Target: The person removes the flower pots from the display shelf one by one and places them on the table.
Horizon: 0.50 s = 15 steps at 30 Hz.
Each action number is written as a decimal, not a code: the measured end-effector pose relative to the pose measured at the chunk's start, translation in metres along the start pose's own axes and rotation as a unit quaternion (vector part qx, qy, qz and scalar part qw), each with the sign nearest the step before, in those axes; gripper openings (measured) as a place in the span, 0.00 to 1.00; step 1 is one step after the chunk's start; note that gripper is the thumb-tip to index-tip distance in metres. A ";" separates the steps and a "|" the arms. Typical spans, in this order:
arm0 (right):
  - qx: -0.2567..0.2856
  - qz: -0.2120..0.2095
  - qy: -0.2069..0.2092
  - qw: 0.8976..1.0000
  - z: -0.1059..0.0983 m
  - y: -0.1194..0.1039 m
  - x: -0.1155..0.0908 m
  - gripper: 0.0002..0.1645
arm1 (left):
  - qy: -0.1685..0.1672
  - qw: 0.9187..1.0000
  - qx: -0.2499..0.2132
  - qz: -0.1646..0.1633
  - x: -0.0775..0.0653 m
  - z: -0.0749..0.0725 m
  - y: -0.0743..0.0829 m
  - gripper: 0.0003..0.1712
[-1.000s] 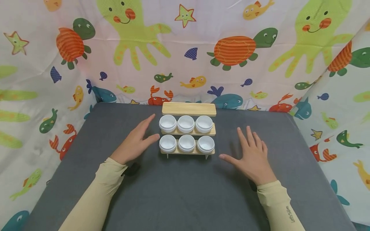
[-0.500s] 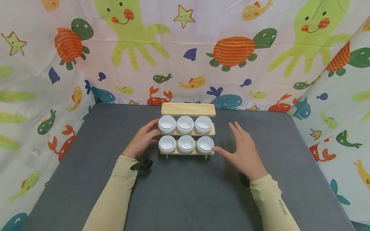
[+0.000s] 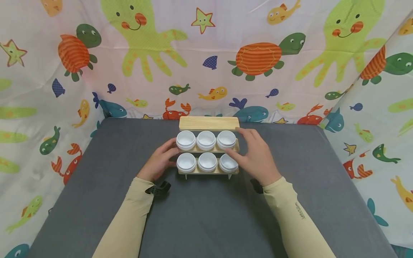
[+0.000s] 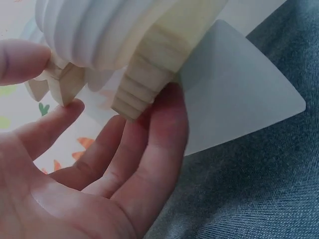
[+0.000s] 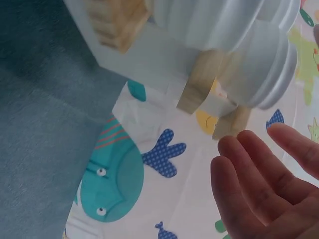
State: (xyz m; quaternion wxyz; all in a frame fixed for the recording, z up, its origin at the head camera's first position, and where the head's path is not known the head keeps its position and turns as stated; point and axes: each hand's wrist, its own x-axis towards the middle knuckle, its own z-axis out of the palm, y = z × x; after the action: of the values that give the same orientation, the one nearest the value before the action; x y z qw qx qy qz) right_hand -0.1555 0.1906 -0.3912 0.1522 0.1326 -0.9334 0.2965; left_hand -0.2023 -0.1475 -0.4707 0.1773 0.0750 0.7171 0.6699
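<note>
A small tiered stand with three light wooden shelves (image 3: 209,123) is in front of me in the head view. White ribbed cups stand on it, three on the middle shelf (image 3: 206,140) and three on the bottom shelf (image 3: 208,161). At the stand's left end is my left hand (image 3: 157,163). Its fingers (image 4: 167,119) curl against the wooden shelf ends (image 4: 149,69), two of them pinching one shelf end. My right hand (image 3: 258,157) is at the other end, thumb in front and fingers behind. In the right wrist view its fingertips (image 5: 227,144) are loosely bent, just apart from the wood.
The stand rests on a grey cloth-covered table (image 3: 206,218). A white curtain (image 3: 180,36) with printed sea animals rises behind it and along both sides. Pale flat supports (image 4: 234,94) hold the shelves up.
My left hand has come in from the left and taken hold of the stand's left end. My right hand has moved left and forward, up to the right end. The stand has stayed in place.
</note>
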 end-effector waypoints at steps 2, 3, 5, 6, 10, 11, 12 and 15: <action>0.000 -0.004 -0.004 1.000 0.002 -0.002 0.003 0.45 | -0.003 1.000 -0.005 -0.005 -0.001 0.001 0.000 0.32; -0.002 -0.005 -0.006 1.000 0.003 -0.003 0.005 0.44 | -0.005 1.000 -0.008 -0.007 -0.001 0.002 -0.001 0.32; -0.005 -0.006 -0.009 1.000 0.004 -0.005 0.007 0.44 | -0.006 1.000 -0.014 -0.008 -0.001 0.002 -0.001 0.32; -0.009 -0.005 -0.011 1.000 0.005 -0.005 0.009 0.44 | -0.006 1.000 -0.017 -0.008 -0.001 0.002 -0.002 0.33; -0.020 0.004 -0.024 1.000 0.007 -0.008 0.014 0.44 | -0.007 1.000 -0.029 -0.003 0.000 0.003 -0.006 0.34; -0.021 0.007 -0.026 0.999 0.007 -0.009 0.015 0.44 | -0.008 0.999 -0.032 -0.001 0.001 0.002 -0.008 0.34; -0.023 0.009 -0.029 0.999 0.008 -0.010 0.015 0.44 | -0.010 0.999 -0.034 0.000 0.001 0.002 -0.008 0.34; -0.030 0.013 -0.031 0.999 0.009 -0.012 0.017 0.44 | -0.017 0.999 -0.037 0.001 0.003 0.001 -0.009 0.34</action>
State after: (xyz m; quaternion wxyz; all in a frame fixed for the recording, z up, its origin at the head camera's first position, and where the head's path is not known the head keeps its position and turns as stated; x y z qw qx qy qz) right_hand -0.1689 0.1732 -0.3863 0.1235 0.1244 -0.9478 0.2664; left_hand -0.2032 -0.1470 -0.4803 0.1917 0.0808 0.6886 0.6947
